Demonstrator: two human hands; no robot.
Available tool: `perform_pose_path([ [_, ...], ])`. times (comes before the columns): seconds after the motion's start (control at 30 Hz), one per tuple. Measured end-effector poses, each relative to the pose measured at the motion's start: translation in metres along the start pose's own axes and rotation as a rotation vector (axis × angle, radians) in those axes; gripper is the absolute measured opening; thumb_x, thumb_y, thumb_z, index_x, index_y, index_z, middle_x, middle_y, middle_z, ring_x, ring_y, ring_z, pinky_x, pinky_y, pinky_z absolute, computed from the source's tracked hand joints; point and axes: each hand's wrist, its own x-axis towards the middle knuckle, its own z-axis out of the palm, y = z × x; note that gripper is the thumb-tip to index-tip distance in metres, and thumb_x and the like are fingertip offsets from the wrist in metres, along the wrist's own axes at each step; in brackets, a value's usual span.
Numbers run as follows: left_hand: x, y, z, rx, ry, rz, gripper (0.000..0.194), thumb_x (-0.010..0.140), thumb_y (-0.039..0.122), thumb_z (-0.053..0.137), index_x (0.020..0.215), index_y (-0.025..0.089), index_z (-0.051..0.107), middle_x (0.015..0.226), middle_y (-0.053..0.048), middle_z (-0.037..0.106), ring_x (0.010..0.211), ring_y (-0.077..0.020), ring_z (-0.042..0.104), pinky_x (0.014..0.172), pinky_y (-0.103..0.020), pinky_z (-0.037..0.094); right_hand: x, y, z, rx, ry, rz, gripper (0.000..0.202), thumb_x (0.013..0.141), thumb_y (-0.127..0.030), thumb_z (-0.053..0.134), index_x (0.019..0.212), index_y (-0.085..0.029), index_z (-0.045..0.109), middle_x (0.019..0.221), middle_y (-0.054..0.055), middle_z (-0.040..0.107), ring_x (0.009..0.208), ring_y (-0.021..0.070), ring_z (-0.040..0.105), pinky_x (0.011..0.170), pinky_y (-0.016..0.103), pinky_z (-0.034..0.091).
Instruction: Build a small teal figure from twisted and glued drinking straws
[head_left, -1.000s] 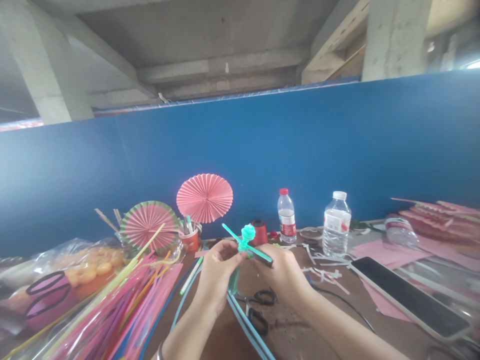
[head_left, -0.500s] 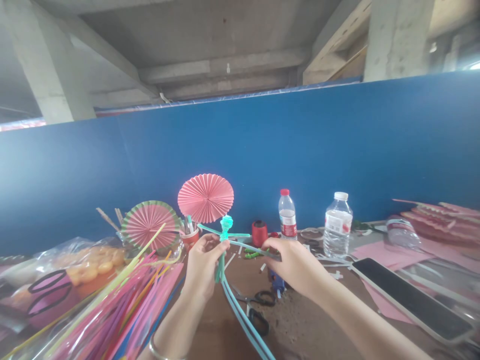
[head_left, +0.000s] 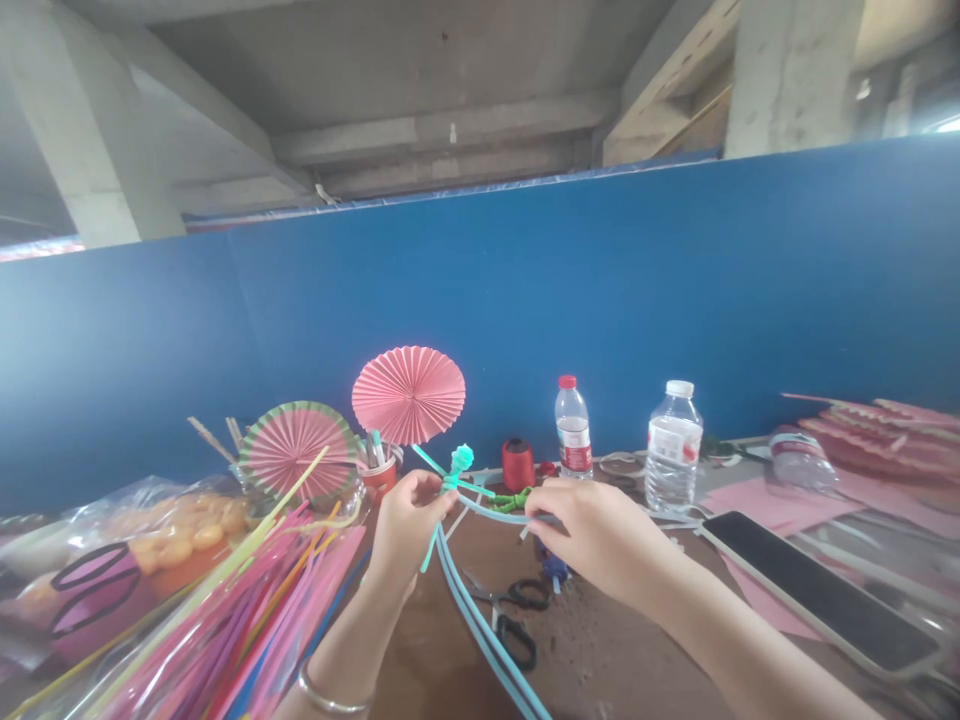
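My left hand (head_left: pixel 409 520) pinches a small turquoise pipe-cleaner figure (head_left: pixel 460 462) just below its curled head, and its short arms stick out to both sides. A light blue pipe cleaner (head_left: pixel 491 512) runs from the figure to my right hand (head_left: pixel 581 525), whose thumb and fingers are closed on its other end. More long light blue pipe cleaners (head_left: pixel 480 640) hang from the figure toward the front edge. Black-handled scissors (head_left: pixel 517 640) lie on the table beneath, close to a dark blue object (head_left: pixel 553 565) I cannot make out.
Left lie bundled coloured pipe cleaners (head_left: pixel 255 620) and a plastic bag of orange balls (head_left: pixel 191 525). Behind stand pink paper fans (head_left: pixel 409 395), a pen cup (head_left: pixel 380 478), a red thread spool (head_left: pixel 517 465) and two bottles (head_left: pixel 675 450). A phone (head_left: pixel 817 590) lies right.
The figure has tilted, its head now leaning right and its arms slanting down to the right. The blue pipe cleaner between my hands now sags in a curve. Both hands keep their holds.
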Motion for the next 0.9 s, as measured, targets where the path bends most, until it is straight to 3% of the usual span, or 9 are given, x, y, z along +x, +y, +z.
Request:
perform_pose_path([
  [0.33,-0.004,-0.001,0.005,-0.344,-0.126,-0.192,0.018,0.061,0.019,0.07,0.075,0.014,0.06,0.066,0.0,0.062,0.057,-0.0079,0.057,0.056,-0.018,0.046,0.001,0.014,0.003,-0.042,0.129,0.162,0.018,0.068,-0.01,0.043,0.053,-0.019,0.05,0.055,-0.002,0.054,0.051,0.0108,0.047,0.049,0.023,0.032],
  [0.53,0.0,0.0,0.001,-0.476,-0.113,-0.234,0.01,0.068,0.015,0.065,0.079,0.014,0.063,0.08,-0.004,0.065,0.067,-0.0087,0.061,0.064,-0.017,0.05,0.005,0.02,0.006,-0.054,0.176,0.239,0.02,0.073,-0.016,0.042,0.075,-0.024,0.061,0.065,0.0,0.062,0.055,0.0148,0.053,0.05,0.025,0.034],
  [0.6,-0.001,0.001,0.0,-0.511,-0.121,-0.249,0.01,0.069,0.014,0.064,0.078,0.015,0.063,0.083,-0.004,0.065,0.067,-0.01,0.062,0.062,-0.018,0.051,0.006,0.023,0.005,-0.062,0.155,0.262,0.02,0.076,-0.02,0.042,0.077,-0.026,0.062,0.062,0.0,0.062,0.052,0.0149,0.053,0.049,0.025,0.033],
  [0.73,-0.002,0.001,0.001,-0.576,-0.108,-0.267,0.012,0.069,0.016,0.064,0.08,0.019,0.059,0.084,-0.002,0.065,0.061,-0.0113,0.062,0.055,-0.024,0.053,0.004,0.027,0.009,-0.085,0.068,0.284,0.019,0.07,-0.014,0.047,0.057,-0.021,0.058,0.051,0.0,0.058,0.043,0.0127,0.049,0.044,0.023,0.03],
  [0.9,-0.003,0.006,0.007,-0.619,-0.064,-0.248,0.008,0.071,0.017,0.063,0.078,0.017,0.059,0.075,-0.002,0.064,0.061,-0.012,0.062,0.059,-0.025,0.053,-0.004,-0.002,0.049,-0.145,-0.153,0.235,0.017,0.06,-0.008,0.052,0.052,-0.02,0.061,0.049,0.005,0.061,0.044,0.0169,0.055,0.043,0.024,0.03],
])
